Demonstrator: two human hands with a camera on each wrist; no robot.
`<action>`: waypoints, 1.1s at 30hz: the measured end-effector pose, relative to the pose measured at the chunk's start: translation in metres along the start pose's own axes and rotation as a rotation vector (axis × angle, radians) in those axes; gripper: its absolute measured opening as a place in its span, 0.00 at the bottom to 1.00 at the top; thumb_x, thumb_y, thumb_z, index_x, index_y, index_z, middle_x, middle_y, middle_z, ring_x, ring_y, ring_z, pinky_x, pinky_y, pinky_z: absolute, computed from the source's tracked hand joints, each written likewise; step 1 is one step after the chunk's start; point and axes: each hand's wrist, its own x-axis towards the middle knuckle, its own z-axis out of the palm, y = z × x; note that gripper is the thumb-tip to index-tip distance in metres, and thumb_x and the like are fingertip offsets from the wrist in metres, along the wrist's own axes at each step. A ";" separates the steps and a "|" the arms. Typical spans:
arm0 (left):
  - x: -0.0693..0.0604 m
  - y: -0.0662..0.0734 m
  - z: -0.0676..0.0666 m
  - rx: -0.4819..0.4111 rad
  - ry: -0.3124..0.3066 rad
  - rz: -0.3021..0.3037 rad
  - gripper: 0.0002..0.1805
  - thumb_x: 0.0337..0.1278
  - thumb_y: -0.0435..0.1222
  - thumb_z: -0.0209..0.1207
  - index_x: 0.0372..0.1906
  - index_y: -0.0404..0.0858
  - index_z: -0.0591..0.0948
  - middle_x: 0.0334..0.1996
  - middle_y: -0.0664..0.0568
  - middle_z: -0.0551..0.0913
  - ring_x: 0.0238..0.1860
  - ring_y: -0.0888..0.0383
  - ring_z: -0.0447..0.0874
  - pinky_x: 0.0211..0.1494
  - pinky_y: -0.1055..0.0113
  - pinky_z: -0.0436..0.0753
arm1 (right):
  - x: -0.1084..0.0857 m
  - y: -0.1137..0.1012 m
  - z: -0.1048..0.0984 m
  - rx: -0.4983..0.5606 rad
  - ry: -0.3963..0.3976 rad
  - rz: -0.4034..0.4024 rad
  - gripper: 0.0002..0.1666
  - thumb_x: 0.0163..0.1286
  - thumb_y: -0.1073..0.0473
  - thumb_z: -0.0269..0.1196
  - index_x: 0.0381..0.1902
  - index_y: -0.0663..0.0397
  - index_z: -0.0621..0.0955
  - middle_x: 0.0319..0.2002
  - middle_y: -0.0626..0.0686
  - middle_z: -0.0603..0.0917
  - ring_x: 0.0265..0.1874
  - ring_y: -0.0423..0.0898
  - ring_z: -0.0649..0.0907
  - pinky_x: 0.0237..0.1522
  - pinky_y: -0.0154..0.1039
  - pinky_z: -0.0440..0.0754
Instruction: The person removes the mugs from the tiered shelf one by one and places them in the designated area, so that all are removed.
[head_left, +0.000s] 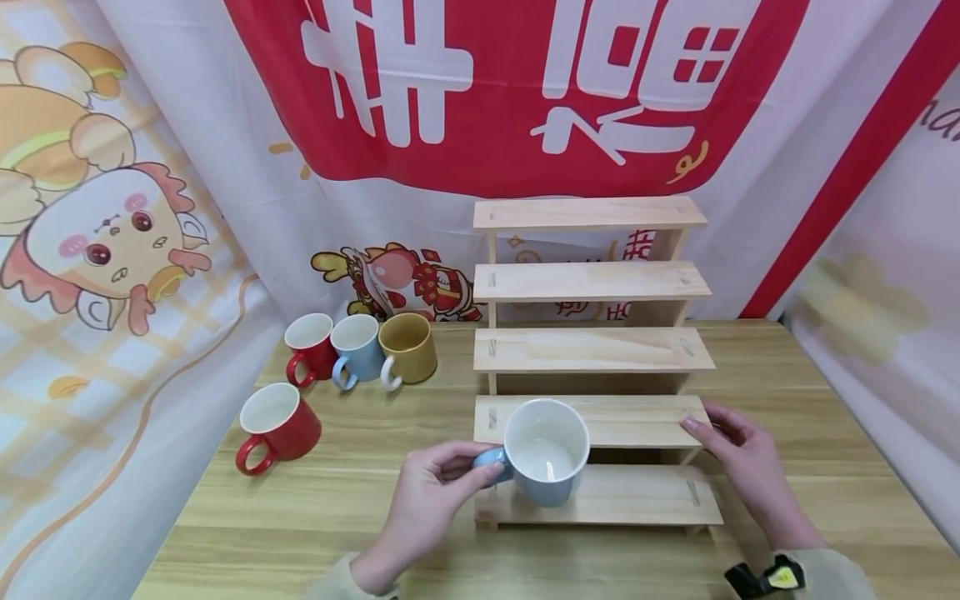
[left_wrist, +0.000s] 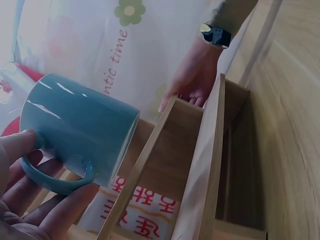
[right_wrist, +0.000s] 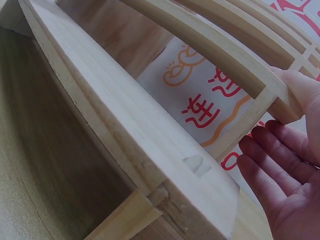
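My left hand [head_left: 438,500] pinches the handle of a light blue mug [head_left: 551,492] with a white inside. The mug is in front of the two lowest boards of a stepped wooden shelf [head_left: 592,348]. In the left wrist view, the mug [left_wrist: 80,125] fills the left side, with the fingers around its handle. At the right end of the second board from the bottom, my right hand [head_left: 753,462] holds the edge. Its thumb lies on top of the board, and in the right wrist view the other fingers [right_wrist: 280,160] are below and beside the board's end.
On the wooden table [head_left: 360,450], a red mug [head_left: 303,429] stands at the left. Behind it are another red mug [head_left: 318,354], a blue mug [head_left: 362,354] and a mustard mug [head_left: 416,354] with a white handle. Printed cloths [head_left: 247,142] hang at the back and sides.
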 end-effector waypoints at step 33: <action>-0.006 0.005 -0.106 0.061 0.601 0.002 0.11 0.58 0.22 0.68 0.45 0.22 0.85 0.37 0.47 0.90 0.37 0.48 0.91 0.38 0.56 0.88 | 0.000 -0.001 0.000 -0.012 0.000 -0.001 0.39 0.72 0.44 0.67 0.69 0.66 0.72 0.50 0.41 0.80 0.46 0.34 0.79 0.44 0.24 0.81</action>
